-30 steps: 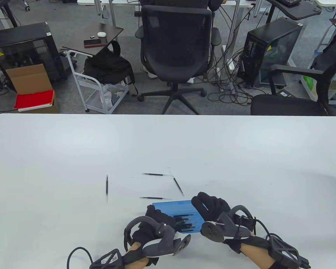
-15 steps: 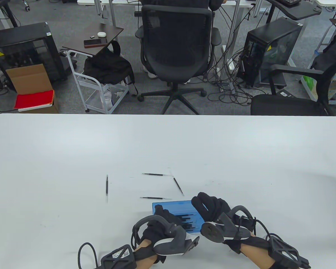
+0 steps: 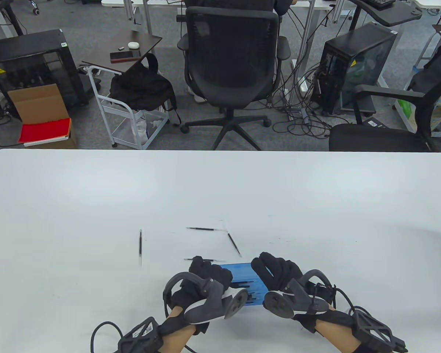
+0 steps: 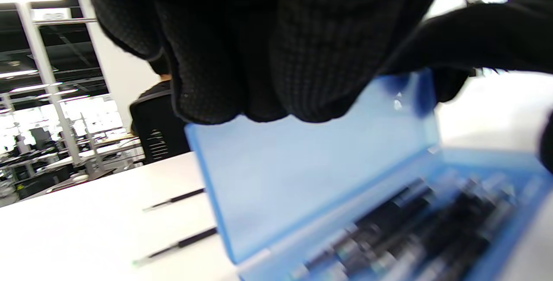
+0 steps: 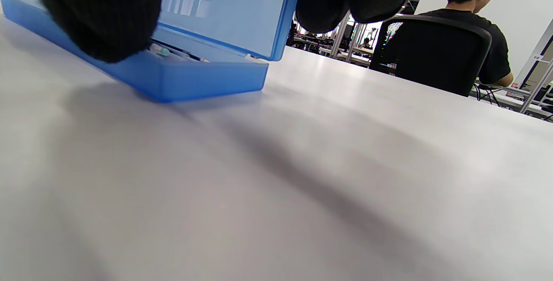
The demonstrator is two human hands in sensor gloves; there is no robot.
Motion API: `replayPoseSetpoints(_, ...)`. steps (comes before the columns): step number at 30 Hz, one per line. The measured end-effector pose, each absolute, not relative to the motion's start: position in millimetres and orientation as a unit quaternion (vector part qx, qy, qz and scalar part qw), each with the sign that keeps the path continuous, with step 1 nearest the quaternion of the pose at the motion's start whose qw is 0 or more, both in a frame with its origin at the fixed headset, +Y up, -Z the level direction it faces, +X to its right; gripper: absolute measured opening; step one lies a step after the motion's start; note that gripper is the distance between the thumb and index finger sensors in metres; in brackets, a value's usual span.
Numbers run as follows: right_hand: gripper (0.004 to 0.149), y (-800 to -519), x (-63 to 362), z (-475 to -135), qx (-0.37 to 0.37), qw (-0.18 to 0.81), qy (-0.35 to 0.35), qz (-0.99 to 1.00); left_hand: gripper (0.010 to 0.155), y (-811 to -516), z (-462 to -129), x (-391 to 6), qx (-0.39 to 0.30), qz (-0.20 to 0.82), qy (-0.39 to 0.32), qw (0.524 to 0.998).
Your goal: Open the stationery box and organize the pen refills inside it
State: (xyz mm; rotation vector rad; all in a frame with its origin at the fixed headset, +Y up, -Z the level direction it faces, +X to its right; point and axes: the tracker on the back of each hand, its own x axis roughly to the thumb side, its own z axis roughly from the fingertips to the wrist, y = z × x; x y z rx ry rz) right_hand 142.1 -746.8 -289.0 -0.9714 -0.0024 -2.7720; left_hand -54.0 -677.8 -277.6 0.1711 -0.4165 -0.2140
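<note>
Now your left hand [image 3: 205, 274] has climbed to the blue stationery box's [image 3: 248, 281] raised lid [image 4: 302, 177], fingers curled over it; your right hand [image 3: 275, 274] grips the box at the desk's [image 3: 316, 206] near edge, open for loose refills [image 3: 200, 228].

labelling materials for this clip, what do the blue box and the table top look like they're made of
Stationery box: most likely translucent blue plastic, smooth; dark refills show through it and the lid catches light reflections in the right wrist view.
Table: smooth white top with a soft sheen and blurred shadows, probably laminate or coated board; the core cannot be told.
</note>
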Motion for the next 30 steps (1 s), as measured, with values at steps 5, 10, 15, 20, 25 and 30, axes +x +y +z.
replayPoseSetpoints(5,0.113,-746.8,142.1,-289.0,-0.329,0.102,-0.001,-0.939,0.046,-672.5,-301.8,-79.2,0.087,-0.090,-0.146,0.981)
replayPoseSetpoints(10,0.113,-746.8,142.1,-289.0,-0.329,0.102,-0.001,-0.939,0.045,-689.2,-329.3,-98.8,0.052,-0.080,-0.097,0.991)
replayPoseSetpoints(15,0.113,-746.8,142.1,-289.0,-0.329,0.102,-0.001,-0.939,0.047,-714.3,-348.9,-106.3,0.017,-0.097,-0.073,0.993)
replayPoseSetpoints(20,0.113,-746.8,142.1,-289.0,-0.329,0.102,-0.001,-0.939,0.047,-731.1,-360.1,-105.2,0.000,-0.101,-0.071,0.992)
replayPoseSetpoints(25,0.113,-746.8,142.1,-289.0,-0.329,0.102,-0.001,-0.939,0.047,-741.8,-367.6,-99.4,-0.016,-0.112,-0.081,0.990)
replayPoseSetpoints(30,0.113,-746.8,142.1,-289.0,-0.329,0.102,-0.001,-0.939,0.046,-748.0,-373.1,-94.4,-0.031,-0.110,-0.094,0.989)
